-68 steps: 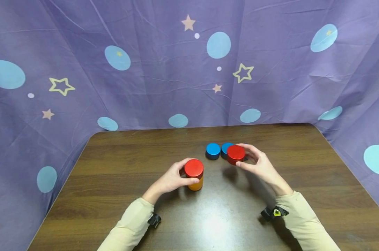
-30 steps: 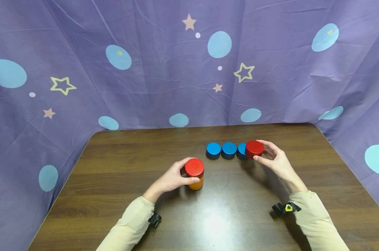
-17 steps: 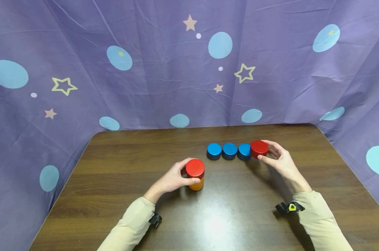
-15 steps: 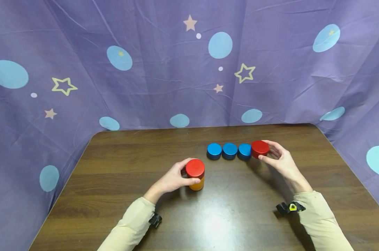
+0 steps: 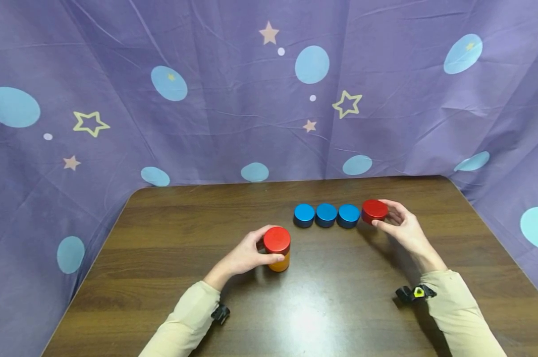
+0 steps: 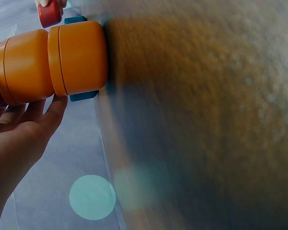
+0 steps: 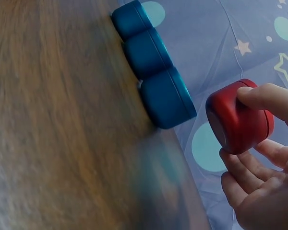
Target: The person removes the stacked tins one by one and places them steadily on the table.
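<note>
My left hand [image 5: 246,254] curls round a stack of round lidded tins at mid-table. Two orange tins [image 6: 81,57] form the lower part, and a red tin [image 5: 277,240] sits on top. The stack stands upright on the table. To the right, my right hand [image 5: 407,230] pinches another red tin [image 7: 237,117] between thumb and fingers. It is held clear of the tabletop, slightly tilted in the right wrist view, just right of a row of three blue tins: the left one [image 5: 304,215], the middle one [image 5: 326,214] and the right one [image 5: 348,215].
The brown wooden table [image 5: 171,238] ends at the back against a purple curtain [image 5: 215,124] with stars and dots. A small black camera [image 5: 221,313] is on the left wrist, another camera [image 5: 404,294] on the right wrist.
The right hand has carried its red tin rightward, from over the blue row to beyond its right end, uncovering the blue tins. The left hand and stack stay in place.
</note>
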A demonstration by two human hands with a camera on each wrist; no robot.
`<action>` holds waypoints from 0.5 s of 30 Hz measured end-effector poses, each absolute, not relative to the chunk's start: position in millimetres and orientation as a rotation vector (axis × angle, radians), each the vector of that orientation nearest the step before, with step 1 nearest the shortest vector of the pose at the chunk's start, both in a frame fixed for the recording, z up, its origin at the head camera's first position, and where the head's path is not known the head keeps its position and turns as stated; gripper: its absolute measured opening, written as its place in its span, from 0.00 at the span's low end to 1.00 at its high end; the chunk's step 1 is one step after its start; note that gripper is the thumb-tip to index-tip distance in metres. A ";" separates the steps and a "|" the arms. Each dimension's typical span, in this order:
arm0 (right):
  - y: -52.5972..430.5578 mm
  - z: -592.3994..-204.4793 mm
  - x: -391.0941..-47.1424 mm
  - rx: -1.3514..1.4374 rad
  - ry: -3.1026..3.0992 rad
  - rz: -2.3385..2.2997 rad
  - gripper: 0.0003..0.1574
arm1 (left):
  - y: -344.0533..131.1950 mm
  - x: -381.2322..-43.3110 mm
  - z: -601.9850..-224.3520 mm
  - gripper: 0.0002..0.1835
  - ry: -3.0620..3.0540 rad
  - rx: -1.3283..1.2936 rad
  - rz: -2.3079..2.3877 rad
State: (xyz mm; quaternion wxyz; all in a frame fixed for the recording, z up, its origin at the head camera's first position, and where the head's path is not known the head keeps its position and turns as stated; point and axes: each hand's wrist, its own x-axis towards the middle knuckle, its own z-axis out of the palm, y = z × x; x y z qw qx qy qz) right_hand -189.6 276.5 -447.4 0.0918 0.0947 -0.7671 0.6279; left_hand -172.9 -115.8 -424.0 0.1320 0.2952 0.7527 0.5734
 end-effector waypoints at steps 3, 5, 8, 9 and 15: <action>278.7 -448.8 -191.3 0.269 -2.296 1.850 0.35 | -116.2 -173.0 -424.2 0.30 2.187 0.858 1.663; 280.0 -450.1 -192.6 0.269 -2.301 1.846 0.35 | -116.4 -172.9 -424.0 0.29 2.185 0.859 1.664; 281.4 -452.3 -195.1 0.279 -2.309 1.847 0.36 | -116.3 -172.5 -423.6 0.29 2.184 0.862 1.670; 281.8 -452.7 -195.9 0.282 -2.315 1.844 0.36 | -116.2 -172.3 -423.2 0.29 2.182 0.862 1.673; 287.2 -455.5 -200.2 0.259 -2.406 1.794 0.37 | -115.5 -172.2 -423.1 0.29 2.173 0.853 1.675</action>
